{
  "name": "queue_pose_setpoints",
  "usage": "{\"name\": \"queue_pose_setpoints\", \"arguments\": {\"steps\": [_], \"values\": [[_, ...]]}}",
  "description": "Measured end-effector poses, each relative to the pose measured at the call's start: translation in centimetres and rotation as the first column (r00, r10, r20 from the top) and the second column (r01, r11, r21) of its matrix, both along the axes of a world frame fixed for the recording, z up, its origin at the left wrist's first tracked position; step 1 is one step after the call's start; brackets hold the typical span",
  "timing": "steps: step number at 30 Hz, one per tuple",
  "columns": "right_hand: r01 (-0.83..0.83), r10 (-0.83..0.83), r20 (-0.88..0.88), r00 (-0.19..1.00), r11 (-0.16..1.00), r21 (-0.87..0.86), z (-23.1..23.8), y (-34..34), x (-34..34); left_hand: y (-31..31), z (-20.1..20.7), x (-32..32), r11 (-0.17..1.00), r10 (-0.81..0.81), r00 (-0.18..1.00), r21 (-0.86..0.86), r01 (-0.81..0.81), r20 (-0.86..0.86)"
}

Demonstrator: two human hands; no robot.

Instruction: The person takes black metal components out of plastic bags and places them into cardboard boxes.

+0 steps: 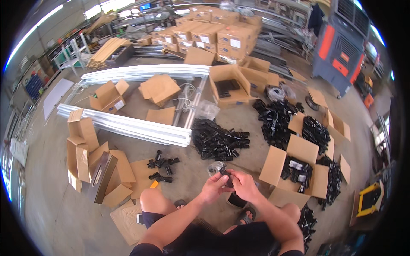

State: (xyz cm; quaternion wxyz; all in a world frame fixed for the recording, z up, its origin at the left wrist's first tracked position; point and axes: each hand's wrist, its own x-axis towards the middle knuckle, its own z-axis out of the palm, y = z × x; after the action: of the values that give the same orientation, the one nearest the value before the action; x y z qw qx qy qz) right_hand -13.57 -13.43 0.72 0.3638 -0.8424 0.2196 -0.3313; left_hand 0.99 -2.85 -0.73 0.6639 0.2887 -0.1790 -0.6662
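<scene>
Both hands, left hand [213, 187] and right hand [243, 184], pinch a small black part [227, 176] between their fingers; an open brown carton [273, 164] with white-labelled black packs sits right.

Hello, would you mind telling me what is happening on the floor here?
A person is sitting on the concrete floor with both hands together at a small black part: the left hand and the right hand hold it between them. Just ahead lies a pile of black parts beside long white metal rails. An open cardboard box with more black pieces sits to the right, and a few assembled black pieces lie to the left.
</scene>
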Motion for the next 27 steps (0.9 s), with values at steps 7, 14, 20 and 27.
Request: {"name": "queue_pose_setpoints", "arguments": {"steps": [7, 14, 20, 27], "values": [[0.196, -0.148, -0.130, 0.980, 0.814, 0.547, -1.0, 3.2, 1.8, 2.2, -0.8, 0.1, 0.968, 0.199, 0.971, 0.127, -0.215, 0.129], [0.031, -0.143, 0.069, 0.987, 0.602, 0.798, -1.3, 2.3, 2.0, 2.2, -0.1, 0.7, 0.941, 0.265, 0.953, 0.179, -0.288, 0.144], [-0.143, -0.139, 0.194, 0.971, 0.309, 0.940, -2.5, 2.4, 1.3, 2.2, -1.1, 1.3, 0.940, 0.240, 0.954, 0.201, -0.274, 0.180], [-0.241, -0.179, 0.348, 0.920, 0.440, 0.865, -1.9, 3.0, 1.1, 1.4, -1.2, 1.1, 0.950, 0.249, 0.953, 0.147, -0.275, 0.173]]}}
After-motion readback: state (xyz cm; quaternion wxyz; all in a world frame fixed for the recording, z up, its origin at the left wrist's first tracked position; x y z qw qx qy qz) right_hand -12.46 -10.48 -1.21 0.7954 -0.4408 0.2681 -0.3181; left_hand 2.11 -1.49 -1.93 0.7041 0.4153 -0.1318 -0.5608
